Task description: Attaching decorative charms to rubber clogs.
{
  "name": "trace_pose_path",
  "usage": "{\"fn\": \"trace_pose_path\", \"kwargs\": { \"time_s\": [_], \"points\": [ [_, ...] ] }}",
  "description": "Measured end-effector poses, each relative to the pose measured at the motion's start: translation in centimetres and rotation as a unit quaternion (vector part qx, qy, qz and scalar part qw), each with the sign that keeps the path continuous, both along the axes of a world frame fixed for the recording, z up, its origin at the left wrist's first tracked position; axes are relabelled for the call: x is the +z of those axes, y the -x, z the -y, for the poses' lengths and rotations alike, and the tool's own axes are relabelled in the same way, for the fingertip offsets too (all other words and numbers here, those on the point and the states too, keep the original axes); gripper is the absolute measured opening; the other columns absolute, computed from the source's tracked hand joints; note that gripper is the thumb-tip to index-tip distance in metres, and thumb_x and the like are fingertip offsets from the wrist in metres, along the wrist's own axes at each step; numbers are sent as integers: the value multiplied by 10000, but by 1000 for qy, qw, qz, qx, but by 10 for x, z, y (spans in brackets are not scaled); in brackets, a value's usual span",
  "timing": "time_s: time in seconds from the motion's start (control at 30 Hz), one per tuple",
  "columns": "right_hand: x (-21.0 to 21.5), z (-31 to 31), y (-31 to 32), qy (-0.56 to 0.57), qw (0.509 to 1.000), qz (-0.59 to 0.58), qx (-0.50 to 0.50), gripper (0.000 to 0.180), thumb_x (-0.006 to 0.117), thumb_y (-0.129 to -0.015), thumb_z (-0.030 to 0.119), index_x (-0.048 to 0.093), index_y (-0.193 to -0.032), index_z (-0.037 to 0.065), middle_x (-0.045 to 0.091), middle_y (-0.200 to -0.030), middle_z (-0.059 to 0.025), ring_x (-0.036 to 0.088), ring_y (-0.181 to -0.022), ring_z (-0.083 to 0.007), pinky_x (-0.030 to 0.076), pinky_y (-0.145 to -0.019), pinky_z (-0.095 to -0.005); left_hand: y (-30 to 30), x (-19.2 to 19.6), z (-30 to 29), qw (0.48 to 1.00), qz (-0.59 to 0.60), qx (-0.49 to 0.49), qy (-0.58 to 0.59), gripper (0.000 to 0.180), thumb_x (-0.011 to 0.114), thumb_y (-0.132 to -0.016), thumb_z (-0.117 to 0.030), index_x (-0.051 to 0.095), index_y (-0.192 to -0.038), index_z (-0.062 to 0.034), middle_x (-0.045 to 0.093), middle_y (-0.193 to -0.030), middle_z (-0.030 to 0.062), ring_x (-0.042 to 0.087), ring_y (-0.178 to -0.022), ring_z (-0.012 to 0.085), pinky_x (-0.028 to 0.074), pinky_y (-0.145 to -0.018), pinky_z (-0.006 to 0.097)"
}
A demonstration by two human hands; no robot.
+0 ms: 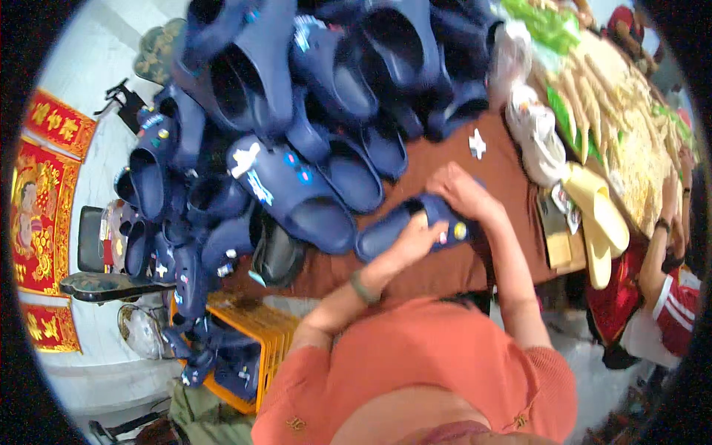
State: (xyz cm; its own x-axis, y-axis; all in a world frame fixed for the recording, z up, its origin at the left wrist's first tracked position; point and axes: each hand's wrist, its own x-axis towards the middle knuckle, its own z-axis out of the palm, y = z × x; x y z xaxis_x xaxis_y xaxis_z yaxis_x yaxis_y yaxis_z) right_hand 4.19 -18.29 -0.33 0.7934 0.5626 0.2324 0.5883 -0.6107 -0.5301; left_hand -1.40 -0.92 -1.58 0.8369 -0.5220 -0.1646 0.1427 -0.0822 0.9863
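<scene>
A navy clog-style slipper (382,231) lies on the brown cloth (437,274) in front of me, with a yellow charm (459,228) on its upper. My left hand (419,241) grips this slipper, its fingers partly in the foot opening and its thumb near the charms. Over the far side of the upper, my right hand (461,191) is closed, its fingers curled down; whatever they pinch is hidden. Just beyond it rests a small white charm (476,143). A bigger-looking navy slipper (297,185) with white and blue charms sits to the left.
Navy slippers (341,67) are heaped across the far side and left. An orange crate (278,348) holds more, lower left. Yellow slippers (597,215) and white shoes (535,137) lie at the right edge, beside a beige pile (630,141). Another person's arm (662,222) reaches in there.
</scene>
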Motion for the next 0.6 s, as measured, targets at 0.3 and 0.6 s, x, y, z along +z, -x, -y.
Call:
{"fn": "trace_pose_path", "kwargs": {
  "time_s": [0.3, 0.6],
  "points": [
    [-17, -16, -5, -46, 987, 68, -138, 224, 443, -930, 170, 569, -935, -16, 572, -878, -203, 531, -874, -389, 434, -769, -436, -3, -20, -3, 999, -10, 8, 50, 235, 584, -882, -101, 574, -1098, -10, 613, -992, 21, 576, -864, 104, 474, -783, 269],
    [-35, 42, -24, -238, 904, -107, -340, 360, 473, -931, 330, 622, -1041, 22, 667, -942, -129, 627, -896, -274, 467, -802, -341, 1, -22, -1, 991, -55, -7, 123, 215, 588, -900, -129, 592, -1075, -5, 629, -944, 16, 580, -834, 89, 474, -750, 250]
  ]
}}
